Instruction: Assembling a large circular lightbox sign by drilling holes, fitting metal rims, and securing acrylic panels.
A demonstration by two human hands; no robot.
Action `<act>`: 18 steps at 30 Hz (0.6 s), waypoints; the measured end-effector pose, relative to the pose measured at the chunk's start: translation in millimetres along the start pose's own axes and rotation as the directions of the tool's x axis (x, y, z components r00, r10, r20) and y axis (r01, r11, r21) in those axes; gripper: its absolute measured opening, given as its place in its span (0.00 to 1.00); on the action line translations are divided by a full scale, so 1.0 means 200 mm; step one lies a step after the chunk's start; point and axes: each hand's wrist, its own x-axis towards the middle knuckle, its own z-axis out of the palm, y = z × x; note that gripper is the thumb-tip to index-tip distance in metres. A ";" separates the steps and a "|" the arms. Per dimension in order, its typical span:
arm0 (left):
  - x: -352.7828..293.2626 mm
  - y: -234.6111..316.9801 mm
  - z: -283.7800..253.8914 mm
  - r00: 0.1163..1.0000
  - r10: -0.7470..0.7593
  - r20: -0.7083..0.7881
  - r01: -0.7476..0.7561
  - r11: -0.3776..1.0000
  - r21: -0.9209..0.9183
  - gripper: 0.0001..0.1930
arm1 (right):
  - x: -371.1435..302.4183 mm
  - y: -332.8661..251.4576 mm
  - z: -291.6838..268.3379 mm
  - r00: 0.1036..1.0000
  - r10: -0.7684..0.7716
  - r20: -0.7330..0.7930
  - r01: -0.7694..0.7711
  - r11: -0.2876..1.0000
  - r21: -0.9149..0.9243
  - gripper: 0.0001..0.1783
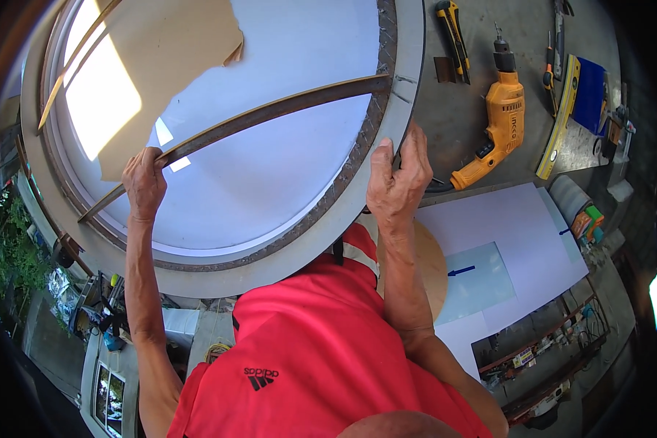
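Note:
A large round frame (376,142) with a grey rim and a rough dark inner ring lies in front of me. Inside it is a white panel (270,197), partly covered by torn brown paper (168,51). A thin curved bar (270,113) crosses the ring from side to side. My left hand (144,186) is closed round this bar near its left end. At the right side, my right hand (399,179) grips the frame's outer rim, thumb on top and fingers at the edge. Its fingertips are partly hidden. Another slim bar (73,58) crosses the upper left.
Right of the frame, a grey worktop holds a yellow-black utility knife (454,36), an orange drill (502,117), a screwdriver (550,77) and a yellow spirit level (562,120). White sheets (504,212) lie below them, beside a round tan board (427,270). Tools (109,306) crowd the lower left.

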 end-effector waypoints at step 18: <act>0.00 0.01 -0.01 0.998 0.034 -0.058 -0.032 0.999 0.023 0.09 | 0.27 -0.15 0.01 0.919 0.392 -0.035 -0.387 0.884 -0.262 0.19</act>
